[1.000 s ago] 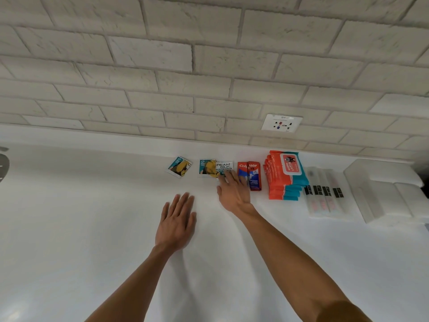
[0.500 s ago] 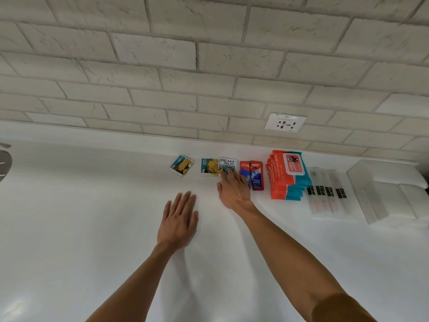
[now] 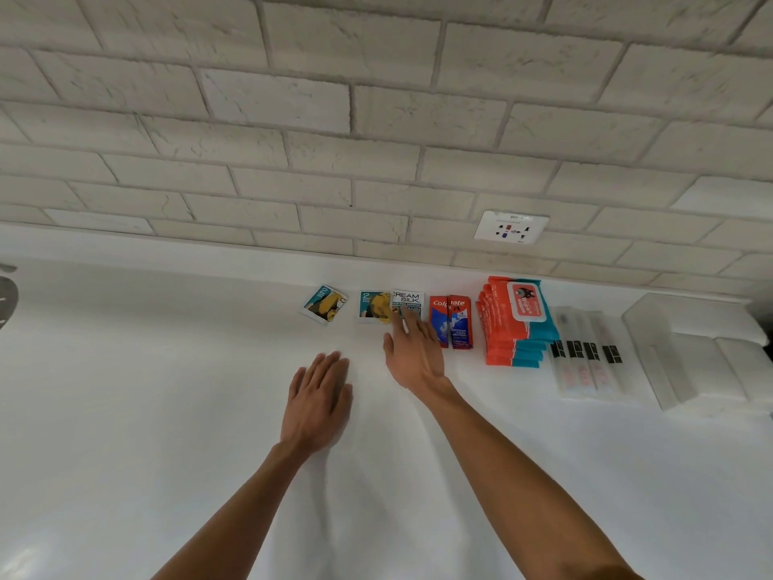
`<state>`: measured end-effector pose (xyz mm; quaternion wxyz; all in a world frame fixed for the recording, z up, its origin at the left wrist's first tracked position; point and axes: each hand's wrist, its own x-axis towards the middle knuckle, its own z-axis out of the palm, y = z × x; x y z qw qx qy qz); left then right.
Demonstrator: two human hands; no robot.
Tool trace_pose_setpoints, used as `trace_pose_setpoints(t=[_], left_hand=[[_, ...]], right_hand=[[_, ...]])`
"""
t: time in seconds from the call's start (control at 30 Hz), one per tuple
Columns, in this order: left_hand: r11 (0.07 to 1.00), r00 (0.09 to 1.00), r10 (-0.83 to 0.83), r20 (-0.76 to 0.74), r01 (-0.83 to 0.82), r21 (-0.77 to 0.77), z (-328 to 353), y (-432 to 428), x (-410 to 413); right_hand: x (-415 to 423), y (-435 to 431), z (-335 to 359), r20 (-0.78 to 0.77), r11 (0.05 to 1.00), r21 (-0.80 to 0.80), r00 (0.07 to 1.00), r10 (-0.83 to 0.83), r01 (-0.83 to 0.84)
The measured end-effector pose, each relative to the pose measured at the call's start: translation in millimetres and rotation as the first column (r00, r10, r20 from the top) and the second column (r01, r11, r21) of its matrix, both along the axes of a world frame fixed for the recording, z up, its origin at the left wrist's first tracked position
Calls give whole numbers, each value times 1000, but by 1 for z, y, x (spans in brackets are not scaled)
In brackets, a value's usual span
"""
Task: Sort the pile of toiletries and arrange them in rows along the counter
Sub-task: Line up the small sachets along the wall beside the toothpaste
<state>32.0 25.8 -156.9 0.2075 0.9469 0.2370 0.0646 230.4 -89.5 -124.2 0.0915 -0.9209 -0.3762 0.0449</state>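
White counter (image 3: 167, 412) runs beneath a wall of pale brick (image 3: 293, 98), and the toiletries lie in a single row close to its back edge.

At the left end, a teal-and-yellow sachet (image 3: 324, 304) sits at a slant, a little apart from the rest. Next comes a second teal-and-yellow sachet (image 3: 373, 305) lying square. A white Cream Silk sachet (image 3: 408, 300) meets its right edge. To the right lie two red-and-blue Colgate sachets (image 3: 451, 324) side by side, then a fanned stack of orange-and-teal wet wipes packs (image 3: 516, 328). Several toothbrushes in clear wrappers (image 3: 585, 357) are laid parallel beside it. At the far right sits a translucent plastic container (image 3: 690, 349).

The right hand (image 3: 412, 353) reaches forward with straight fingers. Its fingertips (image 3: 402, 324) rest on the near edge of the Cream Silk sachet, pressing rather than gripping it. The hand's outer side is just beside the Colgate sachets.

The left hand (image 3: 320, 406) lies palm down on bare counter, nearer the person and short of the row. Its fingers are straight and together, holding nothing.

A white wall socket (image 3: 511, 227) is set in the brick above the wipes. A grey object (image 3: 6, 295) is cut off at the left edge, and too little of it shows to tell what it is.
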Motion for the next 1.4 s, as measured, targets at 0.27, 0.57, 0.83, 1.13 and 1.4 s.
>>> trace_pose_setpoints(t=[0.27, 0.57, 0.83, 1.13, 1.4], left_hand=[[969, 960, 239, 146, -225, -105, 41, 58, 58], [890, 907, 420, -45, -421, -176, 57, 124, 112], [932, 915, 329, -234, -354, -73, 43, 120, 128], [848, 858, 437, -270, -493, -194, 48, 128, 129], [791, 857, 492, -150, -513, -334, 50, 131, 121]], right_hand=[[-64, -33, -31, -42, 994, 99, 998, 42, -38], [-82, -60, -48, -38, 995, 89, 998, 54, -50], [-84, -61, -43, -63, 997, 71, 997, 42, -38], [-83, -60, -42, -69, 997, 75, 997, 34, -29], [-84, -60, -41, -69, 995, 99, 997, 27, -20]])
